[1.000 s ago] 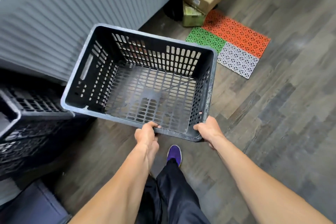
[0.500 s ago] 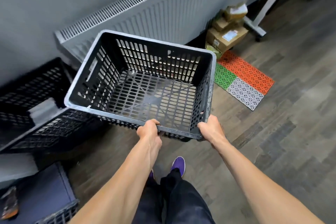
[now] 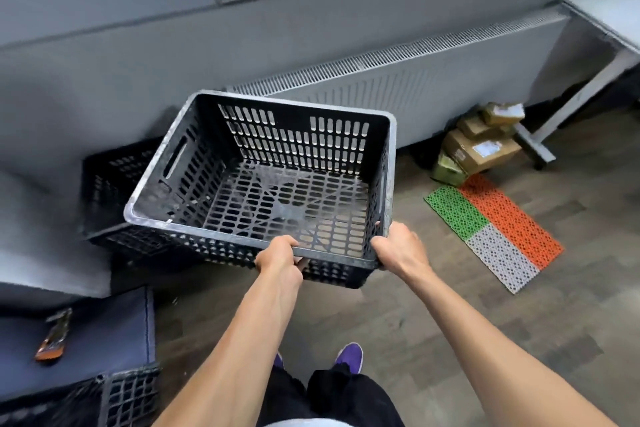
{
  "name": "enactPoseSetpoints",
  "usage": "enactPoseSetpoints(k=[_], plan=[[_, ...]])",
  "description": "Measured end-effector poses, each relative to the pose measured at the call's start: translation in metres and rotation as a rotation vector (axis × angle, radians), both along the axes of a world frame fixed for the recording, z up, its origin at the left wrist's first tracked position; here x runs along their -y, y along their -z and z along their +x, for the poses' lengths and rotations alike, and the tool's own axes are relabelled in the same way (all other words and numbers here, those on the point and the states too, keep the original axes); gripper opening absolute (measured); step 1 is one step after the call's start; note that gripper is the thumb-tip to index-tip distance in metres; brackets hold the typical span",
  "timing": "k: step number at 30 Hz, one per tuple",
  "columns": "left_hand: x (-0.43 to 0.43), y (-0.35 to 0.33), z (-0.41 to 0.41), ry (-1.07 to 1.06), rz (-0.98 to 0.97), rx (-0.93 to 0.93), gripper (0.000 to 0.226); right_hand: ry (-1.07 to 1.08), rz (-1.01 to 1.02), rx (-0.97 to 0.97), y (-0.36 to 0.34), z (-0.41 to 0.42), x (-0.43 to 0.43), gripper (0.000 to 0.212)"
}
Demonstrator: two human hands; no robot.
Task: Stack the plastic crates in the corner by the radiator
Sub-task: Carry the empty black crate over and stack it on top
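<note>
I hold an empty black slotted plastic crate (image 3: 263, 180) in the air in front of me, tilted a little. My left hand (image 3: 278, 256) grips its near rim by the middle, and my right hand (image 3: 398, 248) grips the near right corner. Behind and below it, to the left, a second black crate (image 3: 110, 180) stands on the floor in the corner, partly hidden by the held one. The grey radiator (image 3: 433, 80) runs along the wall just behind and to the right.
A dark blue box (image 3: 97, 333) with a small orange-brown object (image 3: 53, 336) on it sits at lower left. Cardboard boxes (image 3: 481, 146) are stacked by the radiator's right end. Green, orange and white perforated mats (image 3: 495, 229) lie on the wood floor. A table leg (image 3: 568, 104) slants at right.
The view has tilted up and back, so the wall, window sill and whole radiator now show. The held crate sits closer over the corner crate; both hands keep their grip.
</note>
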State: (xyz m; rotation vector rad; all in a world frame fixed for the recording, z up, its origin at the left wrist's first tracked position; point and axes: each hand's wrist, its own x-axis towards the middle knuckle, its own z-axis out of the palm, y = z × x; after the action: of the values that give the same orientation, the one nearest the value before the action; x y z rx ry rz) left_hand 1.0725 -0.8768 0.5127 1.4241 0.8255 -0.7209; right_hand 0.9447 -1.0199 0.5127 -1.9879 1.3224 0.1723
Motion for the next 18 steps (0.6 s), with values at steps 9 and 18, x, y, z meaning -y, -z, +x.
enactPoseSetpoints(k=[9,18], plan=[[-0.088,-0.02,0.067,-0.158,-0.035,0.026,0.051,-0.211,-0.029,0.061,-0.028,0.089,-0.067,0.021],[-0.165,-0.033,0.159,-0.24,-0.081,0.024,0.047,-0.284,-0.072,0.102,-0.045,0.19,-0.138,0.008]])
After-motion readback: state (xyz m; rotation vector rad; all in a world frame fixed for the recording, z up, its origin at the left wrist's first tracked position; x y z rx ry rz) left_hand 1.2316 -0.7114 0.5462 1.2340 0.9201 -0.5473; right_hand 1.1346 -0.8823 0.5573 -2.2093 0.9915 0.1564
